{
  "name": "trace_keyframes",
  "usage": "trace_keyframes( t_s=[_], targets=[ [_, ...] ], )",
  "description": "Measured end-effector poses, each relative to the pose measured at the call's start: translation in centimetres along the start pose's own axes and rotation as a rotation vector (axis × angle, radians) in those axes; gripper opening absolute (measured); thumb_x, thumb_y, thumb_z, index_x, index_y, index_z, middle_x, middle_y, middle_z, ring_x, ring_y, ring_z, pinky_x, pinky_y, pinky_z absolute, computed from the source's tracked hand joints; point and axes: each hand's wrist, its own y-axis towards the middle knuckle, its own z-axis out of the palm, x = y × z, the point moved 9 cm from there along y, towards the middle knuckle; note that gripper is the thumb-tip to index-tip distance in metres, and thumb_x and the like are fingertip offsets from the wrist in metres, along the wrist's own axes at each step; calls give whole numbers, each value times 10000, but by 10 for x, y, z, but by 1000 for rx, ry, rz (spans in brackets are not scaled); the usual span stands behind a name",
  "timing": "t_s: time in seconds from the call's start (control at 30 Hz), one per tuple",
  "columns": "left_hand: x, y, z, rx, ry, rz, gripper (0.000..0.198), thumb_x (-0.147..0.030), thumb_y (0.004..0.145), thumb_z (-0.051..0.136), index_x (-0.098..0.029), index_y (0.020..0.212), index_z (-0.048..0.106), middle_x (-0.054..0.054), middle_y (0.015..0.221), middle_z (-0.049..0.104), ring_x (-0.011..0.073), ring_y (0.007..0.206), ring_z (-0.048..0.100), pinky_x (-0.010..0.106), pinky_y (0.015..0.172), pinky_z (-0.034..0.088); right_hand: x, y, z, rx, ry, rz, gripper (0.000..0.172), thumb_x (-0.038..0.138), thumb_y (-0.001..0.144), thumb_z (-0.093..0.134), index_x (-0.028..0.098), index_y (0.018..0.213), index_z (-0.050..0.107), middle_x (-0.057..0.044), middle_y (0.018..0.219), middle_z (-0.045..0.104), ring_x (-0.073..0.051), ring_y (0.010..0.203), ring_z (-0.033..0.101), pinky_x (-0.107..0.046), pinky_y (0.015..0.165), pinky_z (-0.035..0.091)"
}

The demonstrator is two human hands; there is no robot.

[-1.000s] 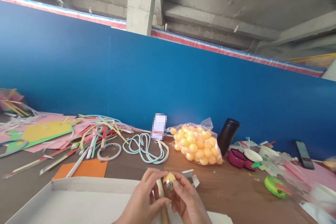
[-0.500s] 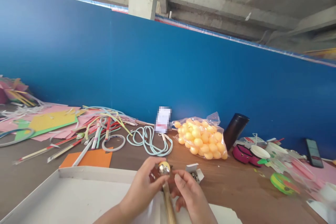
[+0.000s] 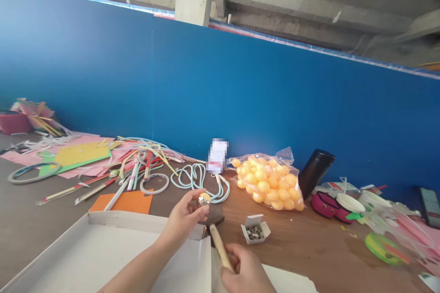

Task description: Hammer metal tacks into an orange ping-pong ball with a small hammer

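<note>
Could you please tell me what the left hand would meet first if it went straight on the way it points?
Probably the pale blue cord just beyond the left hand, though the hand's height is unclear.

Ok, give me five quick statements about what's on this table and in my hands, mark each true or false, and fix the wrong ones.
1. The left hand holds a round orange-and-silver piece. True.
2. The right hand grips a black cylinder. False: the right hand holds a pale stick.
3. The small white box is closed. False: its flaps are open, and shiny metal pieces show inside.
4. Orange balls fill a clear plastic bag. True.
5. The orange paper lies inside the white tray. False: it lies beyond the tray's far wall.
</note>
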Motion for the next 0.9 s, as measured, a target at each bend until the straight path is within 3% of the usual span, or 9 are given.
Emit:
trace_keyframes(
  t_s=[0.17,0.27,0.4,0.6,0.73,0.9],
  targets=[
    [-2,2,-2,-1,-34,-14,487,-306,662,699,-185,1107,541,18,860,616,144,749,604,306,712,539,-2,-1,-10,-11,393,27,153,218,701,478,184,824,563,33,589,537,-113,400,512,-193,363,365],
    [-2,2,-2,0,-45,-33,497,-301,664,702,-182,1117,538,23,868,624,147,755,612,312,728,539,10,-6,-24,-38,597,-7,230,323,756,497,177,933,513,73,546,468,-81,312,429,-193,324,364],
    [1,1,-1,19,-64,-51,496,-301,669,705,-175,1120,541,34,882,626,156,757,622,328,741,539,28,-17,-40,-110,763,-116,338,439,769,546,182,983,494,46,600,500,-70,373,387,-164,299,348],
    [4,2,-1,21,-61,-73,498,-310,662,711,-171,1112,550,35,888,630,152,732,629,335,743,540,26,-25,-35,-177,806,-133,496,469,760,578,200,1171,513,-28,768,589,-71,414,436,-160,308,332],
    [5,1,1,21,-37,-100,515,-313,635,727,-152,1097,567,-1,714,616,145,672,617,325,708,543,28,-24,-29,-153,704,-166,476,371,768,567,205,1213,546,-57,808,636,-97,463,488,-165,320,345],
    [4,1,-1,12,4,-79,491,-322,635,718,-155,1078,588,4,716,630,148,677,611,322,700,542,27,-26,-35,-207,682,-172,491,360,751,574,200,1215,559,-73,834,655,-109,486,511,-179,340,366]
  ],
)
